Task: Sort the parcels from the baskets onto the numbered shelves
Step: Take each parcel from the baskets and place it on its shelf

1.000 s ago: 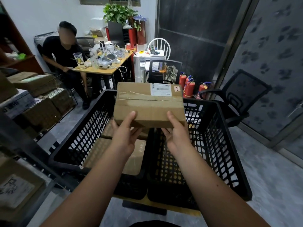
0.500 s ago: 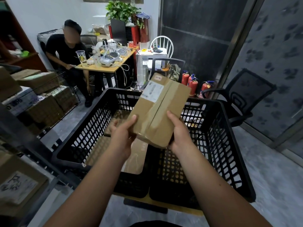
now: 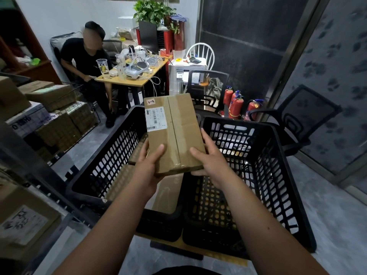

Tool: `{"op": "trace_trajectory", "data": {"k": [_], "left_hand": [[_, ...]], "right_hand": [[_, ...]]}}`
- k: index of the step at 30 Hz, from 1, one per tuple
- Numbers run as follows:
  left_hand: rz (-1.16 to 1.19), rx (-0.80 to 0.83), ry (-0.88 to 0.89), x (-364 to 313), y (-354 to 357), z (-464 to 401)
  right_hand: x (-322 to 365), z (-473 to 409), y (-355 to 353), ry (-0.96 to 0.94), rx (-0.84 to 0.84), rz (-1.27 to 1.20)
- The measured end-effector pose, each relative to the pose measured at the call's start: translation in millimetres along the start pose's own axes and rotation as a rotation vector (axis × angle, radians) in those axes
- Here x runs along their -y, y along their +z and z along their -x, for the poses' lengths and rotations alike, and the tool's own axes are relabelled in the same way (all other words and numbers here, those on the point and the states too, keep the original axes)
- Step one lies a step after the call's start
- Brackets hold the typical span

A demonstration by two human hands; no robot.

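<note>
**A:** Holding a brown parcel (image 3: 174, 133) up over the two black baskets, that is us. Our left hand (image 3: 149, 167) grips its near left corner, thumb on top. Our right hand (image 3: 210, 159) grips the near right corner, fingers wrapped round the edge.

**B:** We can see the top of it. There is a white label (image 3: 155, 118) on the left side and a small sticker (image 3: 151, 101) with "1-2" written on it at the far left corner. A strip of tape runs down the middle.

**A:** Below us, the left basket (image 3: 103, 167) has more brown parcels (image 3: 168, 192) lying flat in it. In the right basket (image 3: 274, 175) we see no parcels.

**B:** At our left, we see shelves (image 3: 49, 187) with more boxes (image 3: 55, 96) on them.
</note>
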State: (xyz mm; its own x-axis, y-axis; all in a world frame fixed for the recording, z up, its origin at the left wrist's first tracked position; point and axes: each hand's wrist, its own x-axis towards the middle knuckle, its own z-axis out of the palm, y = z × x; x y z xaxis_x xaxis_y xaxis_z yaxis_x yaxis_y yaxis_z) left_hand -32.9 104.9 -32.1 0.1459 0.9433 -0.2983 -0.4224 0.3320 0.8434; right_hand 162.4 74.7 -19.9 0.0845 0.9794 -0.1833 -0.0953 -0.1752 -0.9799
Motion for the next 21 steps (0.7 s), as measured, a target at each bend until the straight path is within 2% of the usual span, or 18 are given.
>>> {"op": "trace_trajectory", "data": {"k": [9,13,17,21], "left_hand": [[-0.096,0.002,0.053,-11.2,-19.2,4.5],[-0.374,0.019,0.063,-31.4,-44.3,12.7],[-0.494,0.143,0.034,-58.0,-82.7,27.6],[-0.708,0.052,0.194,-62.3,-114.5,52.5]], "right_hand": [[1.9,4.3,15.2,-0.120,0.087,0.084],[1.9,7.3,23.2,-0.178,0.102,0.178],[2.4,14.0,35.2,-0.164,0.137,0.159],[-2.7,24.1,56.6,-0.140,0.213,0.152]]}}
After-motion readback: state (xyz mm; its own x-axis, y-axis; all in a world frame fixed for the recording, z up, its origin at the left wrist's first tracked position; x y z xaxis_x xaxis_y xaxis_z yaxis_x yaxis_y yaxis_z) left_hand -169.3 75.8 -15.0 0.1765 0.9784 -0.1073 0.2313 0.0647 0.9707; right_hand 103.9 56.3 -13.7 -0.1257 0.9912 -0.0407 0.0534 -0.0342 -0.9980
